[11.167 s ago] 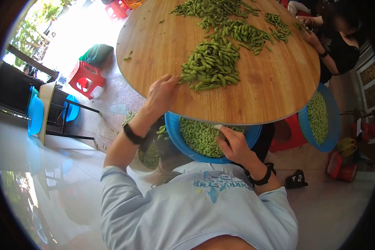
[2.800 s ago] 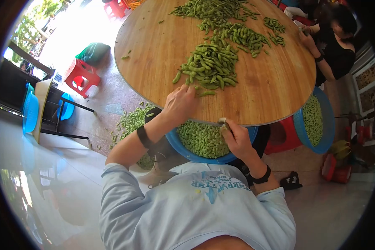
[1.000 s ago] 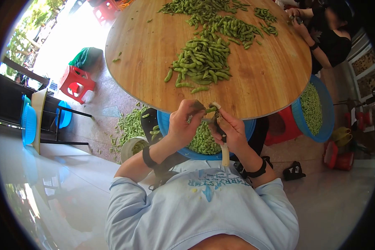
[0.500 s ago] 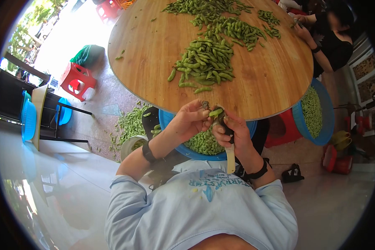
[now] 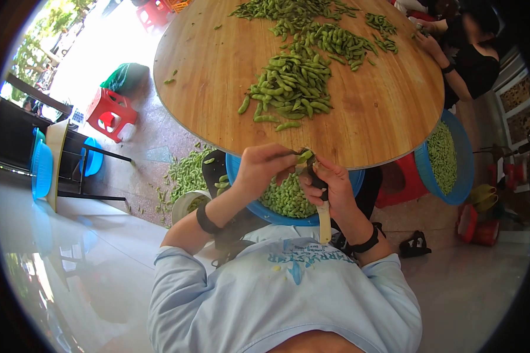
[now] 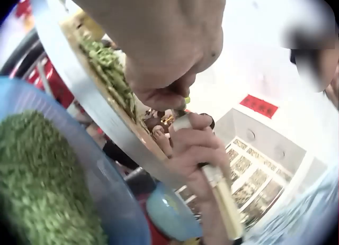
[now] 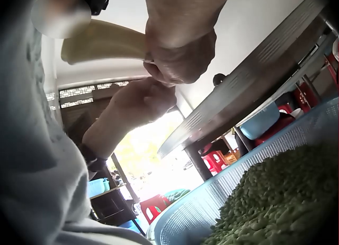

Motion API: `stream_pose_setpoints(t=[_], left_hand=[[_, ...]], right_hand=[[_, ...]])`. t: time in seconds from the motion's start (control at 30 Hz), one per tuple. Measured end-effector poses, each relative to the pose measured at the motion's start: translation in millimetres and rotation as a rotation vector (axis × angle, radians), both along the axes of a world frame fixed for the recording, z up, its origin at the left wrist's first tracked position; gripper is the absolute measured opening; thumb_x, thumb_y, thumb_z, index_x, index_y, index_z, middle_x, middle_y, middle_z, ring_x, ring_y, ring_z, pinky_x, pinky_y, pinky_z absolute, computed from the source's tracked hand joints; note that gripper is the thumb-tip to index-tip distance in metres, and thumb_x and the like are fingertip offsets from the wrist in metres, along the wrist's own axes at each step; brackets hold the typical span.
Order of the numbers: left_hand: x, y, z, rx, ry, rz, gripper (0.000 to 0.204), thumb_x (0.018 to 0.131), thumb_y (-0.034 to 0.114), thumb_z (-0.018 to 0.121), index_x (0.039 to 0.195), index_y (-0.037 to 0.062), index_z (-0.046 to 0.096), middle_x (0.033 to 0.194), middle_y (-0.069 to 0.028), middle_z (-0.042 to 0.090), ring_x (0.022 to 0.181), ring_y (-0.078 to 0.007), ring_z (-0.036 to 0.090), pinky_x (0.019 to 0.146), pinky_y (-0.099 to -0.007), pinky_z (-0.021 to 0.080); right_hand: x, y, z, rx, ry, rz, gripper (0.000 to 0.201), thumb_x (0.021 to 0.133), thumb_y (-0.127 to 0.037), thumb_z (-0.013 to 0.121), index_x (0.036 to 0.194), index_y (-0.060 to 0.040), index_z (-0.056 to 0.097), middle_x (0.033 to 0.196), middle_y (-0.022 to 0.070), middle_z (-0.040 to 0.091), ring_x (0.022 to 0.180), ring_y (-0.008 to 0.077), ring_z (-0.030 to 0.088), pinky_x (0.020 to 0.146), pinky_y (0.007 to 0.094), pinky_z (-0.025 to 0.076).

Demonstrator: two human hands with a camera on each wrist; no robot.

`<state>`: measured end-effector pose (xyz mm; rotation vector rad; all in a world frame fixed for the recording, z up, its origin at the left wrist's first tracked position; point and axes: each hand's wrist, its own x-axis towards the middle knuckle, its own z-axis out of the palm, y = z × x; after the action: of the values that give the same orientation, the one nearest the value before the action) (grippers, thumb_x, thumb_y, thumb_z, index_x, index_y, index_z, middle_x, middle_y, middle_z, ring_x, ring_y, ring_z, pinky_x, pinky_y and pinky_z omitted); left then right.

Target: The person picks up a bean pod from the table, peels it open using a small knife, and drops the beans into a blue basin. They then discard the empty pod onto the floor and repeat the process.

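In the head view my left hand (image 5: pixel 268 167) pinches a green soybean pod (image 5: pixel 304 156) at its fingertips, just above the table's near edge. My right hand (image 5: pixel 330 185) meets it there, gripping a knife whose cream handle (image 5: pixel 324 223) points back toward my shirt. A dark part of the knife shows between the fingers; the rest is hidden in the grip. A pale wrap (image 6: pixel 181 122) covers a right-hand digit in the left wrist view. Below both hands stands a blue basin (image 5: pixel 232 170) of shelled green beans (image 5: pixel 288 197).
Heaps of pods (image 5: pixel 291 85) lie on the round wooden table (image 5: pixel 212 100). Spilled pods (image 5: pixel 185 170) and a whitish bucket (image 5: pixel 181 207) are on the floor at left. Another blue basin (image 5: pixel 468 165) stands at right, near a seated person (image 5: pixel 471 53). A red stool (image 5: pixel 112 113) stands farther left.
My left hand has come from the pod heap on the table back to my right hand, bringing a pod. The right hand has turned, exposing the knife handle. Recently the hands have shifted only slightly.
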<state>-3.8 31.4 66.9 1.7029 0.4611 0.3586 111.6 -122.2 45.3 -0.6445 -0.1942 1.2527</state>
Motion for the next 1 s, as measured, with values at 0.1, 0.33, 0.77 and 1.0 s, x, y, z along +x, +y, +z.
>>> stream_pose_setpoints(t=[0.1,0.33,0.77,1.0], left_hand=[[5,3,-3,-0.667,0.004,0.007,0.013,0.084,0.005,0.063,0.092,-0.0051,0.065,0.073,-0.0056,0.065,0.059,-0.0111,0.059,0.053,-0.027,0.045],[3,-22,-2,0.364,-0.114,0.067,0.014,0.084,0.003,0.061,0.096,-0.0042,0.063,0.076,-0.0105,0.064,0.061,-0.0217,0.061,0.054,-0.0285,0.047],[-13,-39,16,0.415,-0.079,-0.064,0.013,0.075,0.006,0.058,0.086,-0.0006,0.056,0.075,-0.0198,0.06,0.072,-0.04,0.06,0.062,-0.0447,0.048],[-70,16,39,1.098,0.556,-0.251,0.012,0.073,0.012,0.061,0.083,0.0064,0.059,0.08,-0.0106,0.06,0.081,-0.0299,0.062,0.068,-0.041,0.05]], right_hand=[[1,0,-1,0.007,-0.215,-0.005,0.023,0.097,-0.015,0.048,0.113,-0.0002,0.055,0.079,0.0086,0.058,0.054,0.0082,0.046,0.04,0.0189,0.034],[-4,8,-11,-0.258,-1.321,-0.395,0.04,0.084,-0.008,0.064,0.12,0.0039,0.05,0.083,0.0094,0.06,0.067,0.0168,0.057,0.061,0.0287,0.047],[-3,2,-5,-0.172,-1.707,-0.4,0.029,0.076,0.002,0.058,0.105,0.0026,0.054,0.085,0.0192,0.059,0.075,0.0372,0.06,0.065,0.039,0.049],[9,-15,0,-0.102,-1.637,-0.157,0.027,0.076,0.0,0.062,0.102,0.0022,0.056,0.083,0.0175,0.061,0.072,0.0336,0.062,0.063,0.0375,0.05]])
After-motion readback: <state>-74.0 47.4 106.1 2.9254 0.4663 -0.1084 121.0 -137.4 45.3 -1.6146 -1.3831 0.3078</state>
